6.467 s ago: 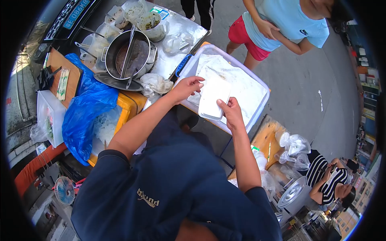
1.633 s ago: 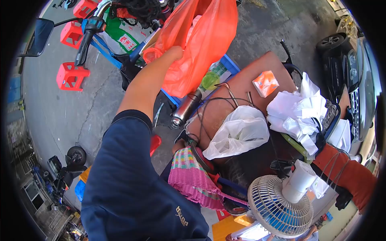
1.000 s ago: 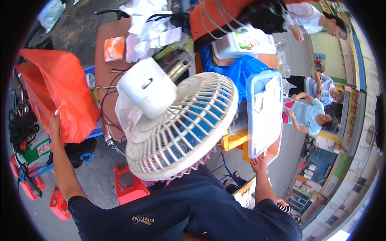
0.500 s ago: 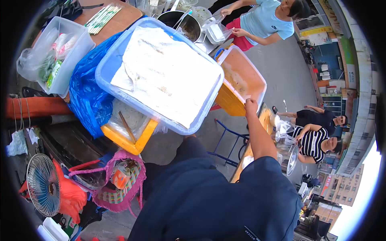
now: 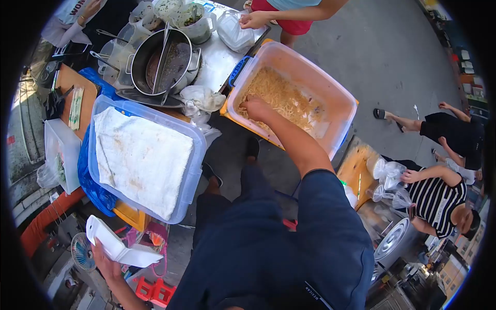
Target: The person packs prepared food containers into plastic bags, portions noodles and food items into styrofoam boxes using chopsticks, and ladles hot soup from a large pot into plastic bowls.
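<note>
My left hand [image 5: 106, 262], at the lower left, grips an opened white foam takeaway box [image 5: 118, 247] with its lid folded back. My right hand [image 5: 254, 107] reaches into a pale orange plastic tub [image 5: 330, 85] with its fingers curled down at the noodles [image 5: 289, 93]. The fingertips are partly hidden. Noodles lie spread over the tub's bottom, thicker toward the far left side. To the left of the tub sits a blue-tinted plastic bin [image 5: 190, 173] with a white cloth [image 5: 142, 160] laid over it.
A divided pot [image 5: 161, 62] with ladles stands on the metal worktop [image 5: 217, 70] beside several food containers. A person's hand [image 5: 253, 19] is near clear takeaway boxes [image 5: 235, 32]. At right, a person in stripes [image 5: 434, 199] holds plastic bags. A fan [image 5: 82, 252] stands lower left.
My right hand has moved from the tub's rim down into the noodles. My left hand has come into view with the foam box. The view has shifted, showing more of the pot and the tub's inside.
</note>
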{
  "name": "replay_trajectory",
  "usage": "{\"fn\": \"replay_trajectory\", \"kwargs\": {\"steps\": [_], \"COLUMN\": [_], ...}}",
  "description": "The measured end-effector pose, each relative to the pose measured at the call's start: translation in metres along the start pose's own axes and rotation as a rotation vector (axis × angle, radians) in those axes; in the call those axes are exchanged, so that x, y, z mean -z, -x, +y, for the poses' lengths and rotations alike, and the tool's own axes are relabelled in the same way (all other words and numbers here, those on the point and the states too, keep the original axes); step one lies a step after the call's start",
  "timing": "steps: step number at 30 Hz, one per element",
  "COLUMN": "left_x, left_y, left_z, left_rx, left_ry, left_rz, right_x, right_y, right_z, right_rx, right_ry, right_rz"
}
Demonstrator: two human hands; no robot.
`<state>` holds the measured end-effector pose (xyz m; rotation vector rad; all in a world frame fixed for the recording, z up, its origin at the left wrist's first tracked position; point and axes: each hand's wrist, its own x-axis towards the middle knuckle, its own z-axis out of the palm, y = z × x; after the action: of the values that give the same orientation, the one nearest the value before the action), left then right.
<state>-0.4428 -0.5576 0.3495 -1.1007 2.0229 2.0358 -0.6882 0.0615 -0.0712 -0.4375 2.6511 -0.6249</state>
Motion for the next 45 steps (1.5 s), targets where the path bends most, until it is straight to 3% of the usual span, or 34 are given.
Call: {"fn": "replay_trajectory", "kwargs": {"steps": [4, 8, 10, 11, 13, 17, 22, 24, 27, 29, 30, 34, 36, 37, 39, 40, 43, 45], "left_x": [-0.157, -0.209, -0.223, -0.231, -0.232, -0.235, -0.24, -0.234, -0.233, -0.232, -0.228, -0.219, -0.218, -0.219, -0.224, -0.228, -0.226, -0.226], "left_y": [-0.014, -0.038, -0.053, -0.059, -0.076, -0.104, -0.115, -0.116, -0.111, -0.107, -0.106, -0.107, -0.105, -0.103, -0.101, -0.102, -0.101, -0.102], "left_z": [-0.03, -0.05, -0.049, -0.048, -0.05, -0.054, -0.054, -0.057, -0.059, -0.061, -0.063, -0.073, -0.079, -0.082, -0.084, -0.082, -0.082, -0.08], "left_rx": [0.168, 0.281, 0.312, 0.343, 0.375, 0.431, 0.523, 0.539, 0.553, 0.535, 0.542, 0.527, 0.535, 0.535, 0.538, 0.543, 0.545, 0.532], "left_ry": [0.074, 0.049, 0.049, 0.059, 0.084, 0.113, 0.203, 0.193, 0.179, 0.188, 0.188, 0.204, 0.201, 0.18, 0.163, 0.151, 0.115, 0.101], "left_rz": [-0.177, -0.222, -0.297, -0.267, -0.301, -0.365, -0.431, -0.459, -0.457, -0.464, -0.457, -0.492, -0.526, -0.544, -0.566, -0.591, -0.609, -0.604], "right_x": [0.034, 0.004, -0.006, -0.007, -0.003, 0.002, 0.021, 0.032, 0.031, 0.007, -0.002, -0.009, -0.011, -0.011, -0.003, -0.002, 0.003, -0.003], "right_y": [0.026, 0.042, 0.055, 0.062, 0.079, 0.108, 0.091, 0.061, 0.029, 0.018, 0.027, 0.109, 0.144, 0.151, 0.162, 0.162, 0.156, 0.15], "right_z": [-0.002, 0.026, 0.039, 0.044, 0.054, 0.096, 0.062, 0.029, -0.008, -0.007, -0.006, 0.031, 0.053, 0.06, 0.066, 0.071, 0.084, 0.098], "right_rx": [-0.024, -0.041, -0.096, -0.1, -0.311, -0.616, -0.655, -0.39, -0.342, -0.184, -0.186, -0.333, -0.581, -0.583, -0.807, -0.811, -0.742, -0.773], "right_ry": [0.034, 0.078, 0.012, 0.005, -0.306, -0.681, -0.916, -0.807, -0.804, -0.473, -0.476, -0.434, -0.406, -0.396, -0.557, -0.553, -0.69, -0.691], "right_rz": [-0.182, -0.248, -0.058, -0.071, 0.288, 0.691, 0.738, 0.741, 0.611, 0.424, 0.416, 0.386, 0.387, 0.386, 0.364, 0.364, 0.66, 0.682]}}
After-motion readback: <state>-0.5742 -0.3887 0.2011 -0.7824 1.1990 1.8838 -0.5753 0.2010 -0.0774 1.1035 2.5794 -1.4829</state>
